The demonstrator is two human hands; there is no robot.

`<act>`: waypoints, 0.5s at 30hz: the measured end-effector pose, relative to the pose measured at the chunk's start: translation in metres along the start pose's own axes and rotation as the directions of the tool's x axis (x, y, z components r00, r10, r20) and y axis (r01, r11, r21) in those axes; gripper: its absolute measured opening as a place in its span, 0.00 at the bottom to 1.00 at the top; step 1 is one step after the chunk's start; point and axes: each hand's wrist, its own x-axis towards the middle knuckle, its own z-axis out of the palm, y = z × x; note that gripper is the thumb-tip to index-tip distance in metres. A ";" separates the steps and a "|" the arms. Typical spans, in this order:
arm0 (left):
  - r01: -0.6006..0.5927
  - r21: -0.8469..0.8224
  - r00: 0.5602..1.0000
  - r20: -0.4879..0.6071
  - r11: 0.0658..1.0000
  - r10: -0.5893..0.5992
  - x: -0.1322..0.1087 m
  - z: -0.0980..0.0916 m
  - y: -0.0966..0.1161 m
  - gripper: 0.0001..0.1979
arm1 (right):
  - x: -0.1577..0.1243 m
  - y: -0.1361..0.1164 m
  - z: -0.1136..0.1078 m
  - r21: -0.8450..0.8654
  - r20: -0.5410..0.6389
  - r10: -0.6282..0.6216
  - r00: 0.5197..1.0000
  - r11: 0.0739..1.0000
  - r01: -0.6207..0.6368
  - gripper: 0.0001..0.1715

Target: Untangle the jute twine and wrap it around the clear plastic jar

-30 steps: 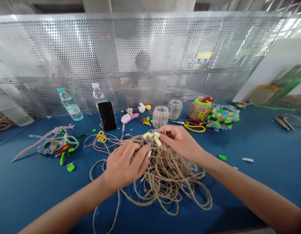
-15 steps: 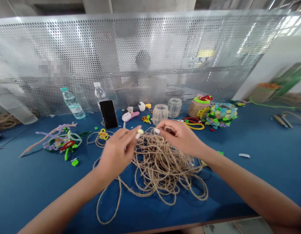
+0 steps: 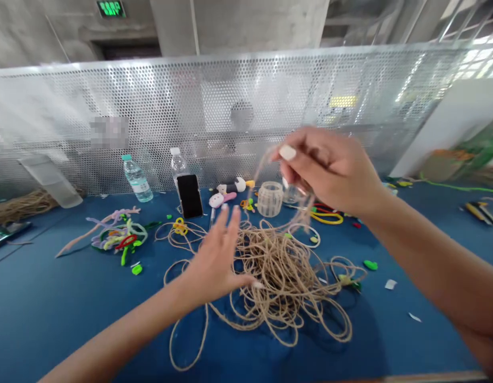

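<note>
Pinching a thin bit of string [image 3: 264, 159], the right hand [image 3: 336, 173] is up high, with its thumb and finger together on it. The string is blurry; from the fingertips it slopes down to the left, toward the jar [image 3: 270, 199], and I cannot tell where it ends. The big pile [image 3: 282, 282] of string lies on the blue table [image 3: 70, 319], below the right hand and a little to its left. The pile is messy, with no clear long way, and loose loops stick out on both sides. The left hand [image 3: 216, 258] is nearer to it. That hand holds nothing I can see; its fingers are spread apart, and its thumb is over the left side of the pile. I cannot tell if the thumb touches. The phone [image 3: 189, 196] stands beyond the left hand.
</note>
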 end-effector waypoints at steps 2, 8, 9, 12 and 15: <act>-0.033 -0.216 0.999 -0.037 0.976 0.026 0.029 0.026 0.026 0.52 | 0.014 -0.023 0.008 0.136 0.021 -0.147 0.989 0.980 0.143 0.09; 0.025 -0.360 0.993 -0.097 0.933 -0.064 0.054 0.020 -0.007 0.11 | -0.012 0.002 -0.004 0.022 0.518 -0.115 0.847 0.992 0.122 0.22; 0.016 -0.340 0.995 -0.087 0.940 -0.049 0.047 0.011 -0.017 0.12 | -0.023 0.019 -0.008 -0.022 0.569 -0.031 0.822 0.998 0.053 0.28; -0.076 -0.149 0.991 0.095 0.986 0.091 0.014 -0.013 -0.036 0.14 | -0.055 0.072 -0.002 -0.227 0.509 0.267 0.818 0.959 -0.172 0.23; -0.226 0.045 0.892 0.410 0.973 0.188 -0.015 -0.037 -0.039 0.32 | -0.075 0.107 0.027 -0.388 0.371 0.398 0.839 0.887 -0.249 0.15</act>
